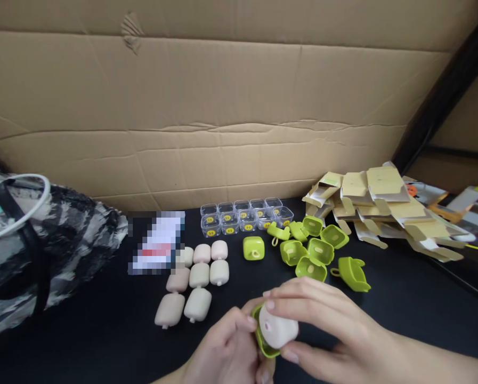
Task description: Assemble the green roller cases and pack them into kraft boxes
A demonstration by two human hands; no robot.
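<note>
Low in the middle, my left hand [233, 344] is closed around a lime-green rounded case cover [269, 349]. My right hand [326, 330] grips a pale pinkish-white rounded case [277, 326] between fingers and thumb. That pale case is tilted and sits partly inside the green cover's opening. Just beyond my hands lie several open green covers [321, 250], one of them a green cover with a loop [353, 273] on the right. A closed green cover [253, 248] stands alone farther left. Several more pale cases [199, 274], beige, pink and off-white, lie in rows left of my hands.
Clear plastic boxes with yellow stickers [246, 216] stand in two rows at the back. Flattened cardboard boxes [382, 200] are piled at the right. A black-and-grey patterned bag [82, 224] is at the left, near a blurred-out flat item [159, 242]. A cardboard wall [223, 96] rises behind.
</note>
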